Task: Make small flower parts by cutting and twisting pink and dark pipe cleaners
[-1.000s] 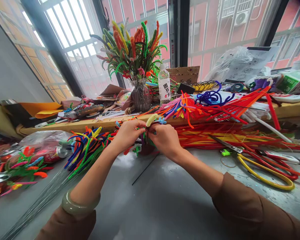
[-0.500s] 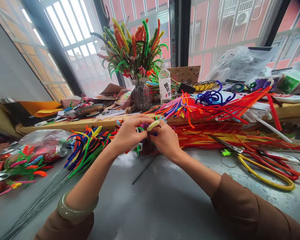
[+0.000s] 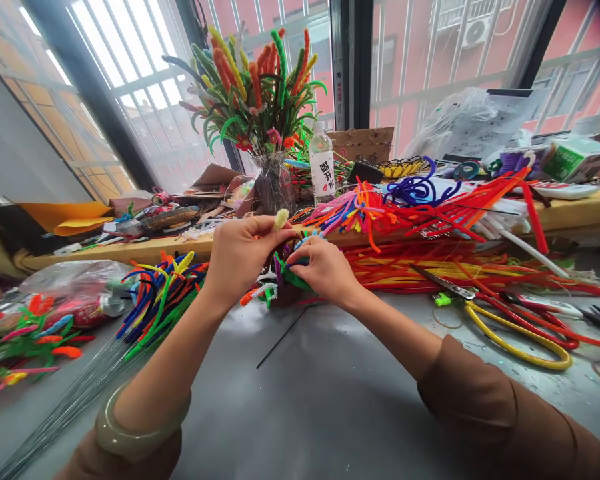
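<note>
The hands had just moved apart. The left hand (image 3: 243, 257) now held the pale yellow fuzzy piece (image 3: 281, 219) up in front of the wooden shelf (image 3: 170, 252), its thumb and fingers pinched tight. The right hand (image 3: 325, 267) was lower, its fingers close together by a green fuzzy piece (image 3: 301, 273); whether they gripped it, one cannot tell. So each hand seemed busy with its own piece. The bottle (image 3: 322, 170) said "喝开水". The red can's (image 3: 87, 308) words were too blurry.
</note>
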A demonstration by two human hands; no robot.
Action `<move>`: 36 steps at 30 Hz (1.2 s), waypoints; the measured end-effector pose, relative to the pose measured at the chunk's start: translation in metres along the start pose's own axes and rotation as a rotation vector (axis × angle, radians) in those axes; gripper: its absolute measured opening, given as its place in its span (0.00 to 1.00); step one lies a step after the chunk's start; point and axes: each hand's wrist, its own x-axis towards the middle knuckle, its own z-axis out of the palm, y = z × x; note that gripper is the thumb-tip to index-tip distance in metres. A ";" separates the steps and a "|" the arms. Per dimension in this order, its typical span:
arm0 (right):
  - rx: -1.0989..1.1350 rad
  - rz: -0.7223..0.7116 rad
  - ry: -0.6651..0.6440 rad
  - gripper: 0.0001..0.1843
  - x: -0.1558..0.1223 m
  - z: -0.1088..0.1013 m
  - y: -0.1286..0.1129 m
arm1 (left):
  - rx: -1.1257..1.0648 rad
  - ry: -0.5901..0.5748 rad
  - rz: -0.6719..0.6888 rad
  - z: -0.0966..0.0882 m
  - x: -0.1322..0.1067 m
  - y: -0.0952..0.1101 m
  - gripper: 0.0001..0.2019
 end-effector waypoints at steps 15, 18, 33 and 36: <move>0.025 -0.025 0.002 0.12 0.005 -0.002 0.006 | 0.201 0.039 0.135 0.010 -0.009 -0.007 0.11; 0.031 -0.032 -0.010 0.12 0.005 -0.003 0.005 | 0.236 0.007 0.189 0.014 -0.012 -0.013 0.11; 0.041 -0.158 -0.087 0.14 0.009 -0.009 0.011 | 0.444 -0.055 0.177 0.023 -0.021 -0.035 0.11; 0.058 -0.204 -0.166 0.16 0.011 -0.018 0.010 | 0.658 -0.108 0.138 0.024 -0.020 -0.036 0.10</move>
